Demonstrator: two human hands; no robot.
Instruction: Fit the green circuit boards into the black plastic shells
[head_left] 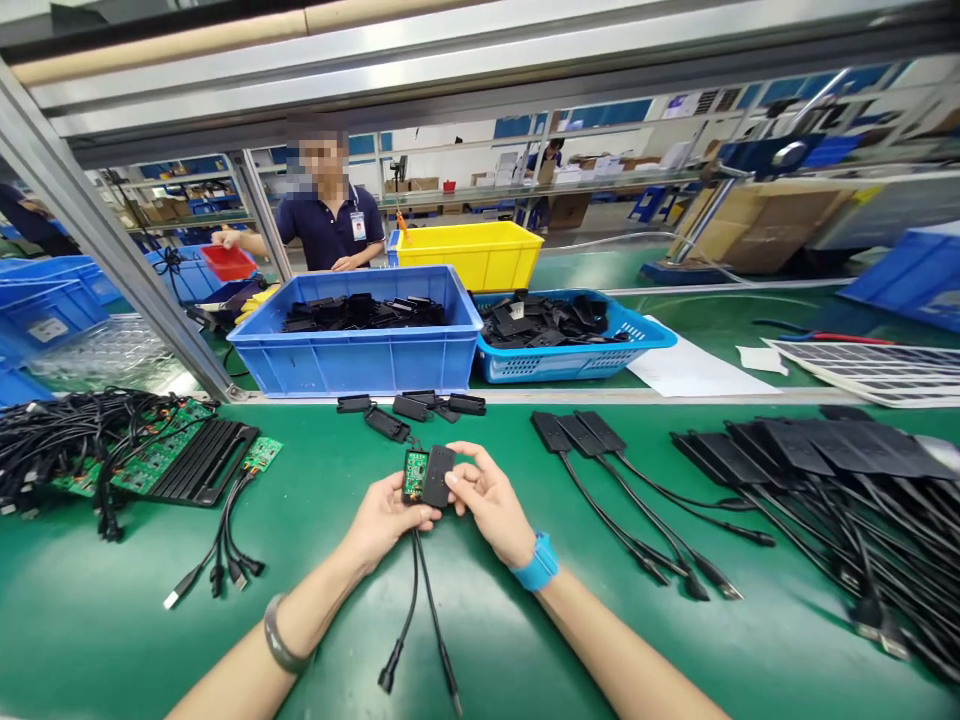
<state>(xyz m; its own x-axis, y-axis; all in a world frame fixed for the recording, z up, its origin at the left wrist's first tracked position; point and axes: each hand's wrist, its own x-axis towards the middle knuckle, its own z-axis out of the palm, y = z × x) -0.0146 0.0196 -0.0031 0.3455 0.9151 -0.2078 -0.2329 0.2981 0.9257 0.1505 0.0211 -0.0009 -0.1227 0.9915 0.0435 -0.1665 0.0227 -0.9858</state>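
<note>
My left hand (388,515) is closed on a black plastic case half with a green circuit board (416,472) lying in it. Two black cables (421,600) hang from its lower end onto the green table. Between the fingers and thumb of my right hand (487,495) is a black case cover (438,477), held at the right edge of the board, which still shows on the left. Whether cover and case touch cannot be made out. Several loose black case parts (388,423) lie just beyond my hands.
Circuit boards with cables (161,450) are heaped at left, partly on a black rack (204,462). Closed black cases with cables (589,432) lie at right, beside a bigger pile (810,450). Behind stand a blue bin (352,362) and a blue basket (559,365). A co-worker (330,220) stands beyond.
</note>
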